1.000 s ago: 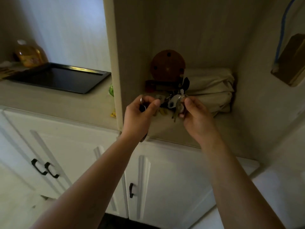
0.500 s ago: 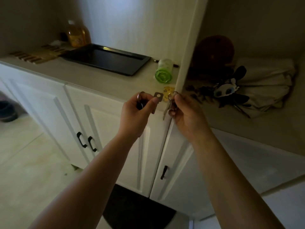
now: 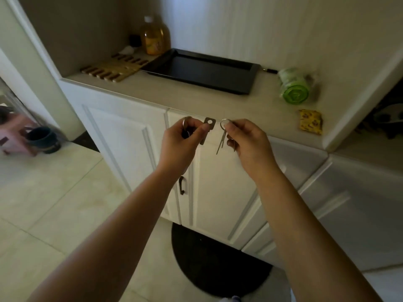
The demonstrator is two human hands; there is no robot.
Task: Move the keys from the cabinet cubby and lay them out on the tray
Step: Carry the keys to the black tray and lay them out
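Presently, item: keys in transit, both hands before the white cabinet doors [image 3: 218,182].

My left hand [image 3: 183,142] is closed, thumb and forefinger pinching a flat grey key [image 3: 207,130] by its holed head; a ring [image 3: 186,121] and something dark sit in the same fist. My right hand [image 3: 246,140] pinches a wire ring [image 3: 224,123] with slim silver keys [image 3: 220,143] dangling.

Black tray [image 3: 250,80]: at twelve o'clock on the counter, bare. Green roll [image 3: 293,89] at two o'clock.

Handling, as I judge it: carry both sets over the near rim, lower them gently, spread them apart, none overlapping.
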